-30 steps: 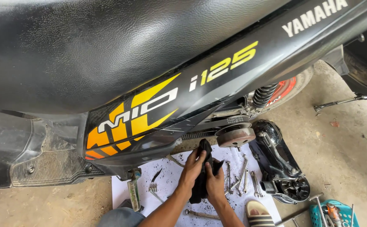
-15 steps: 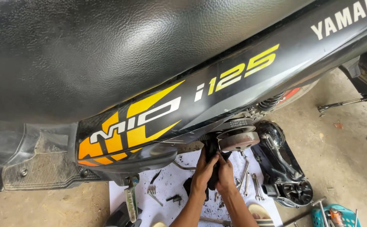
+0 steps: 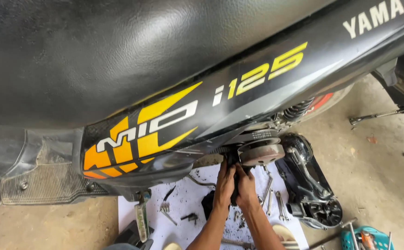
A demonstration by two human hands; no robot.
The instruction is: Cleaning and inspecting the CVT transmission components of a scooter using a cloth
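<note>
Head view, looking down past a scooter's black seat (image 3: 95, 51) and its black side panel (image 3: 220, 102) with yellow and orange graphics; together they fill the upper two thirds of the frame and hide most of the engine below. Lower centre: both forearms reach up from the bottom edge. Left hand (image 3: 223, 183) and right hand (image 3: 247, 187) sit side by side, touching, fingers curled shut around a black drive belt (image 3: 234, 178) that runs up between them to the round metal clutch pulley (image 3: 261, 153) just under the panel's edge. Fingertips partly hidden behind the belt and pulley. Right of the hands, a removed black transmission cover (image 3: 310, 185) lies on the concrete floor (image 3: 382, 176). Beneath the hands, a white sheet (image 3: 188, 203) carries scattered wrenches (image 3: 278, 203), bolts and dark grease marks. Footboard (image 3: 44, 180) at lower left. A teal basket (image 3: 368, 238) in the lower right corner. Kickstand rod (image 3: 380, 115) at right edge.
</note>
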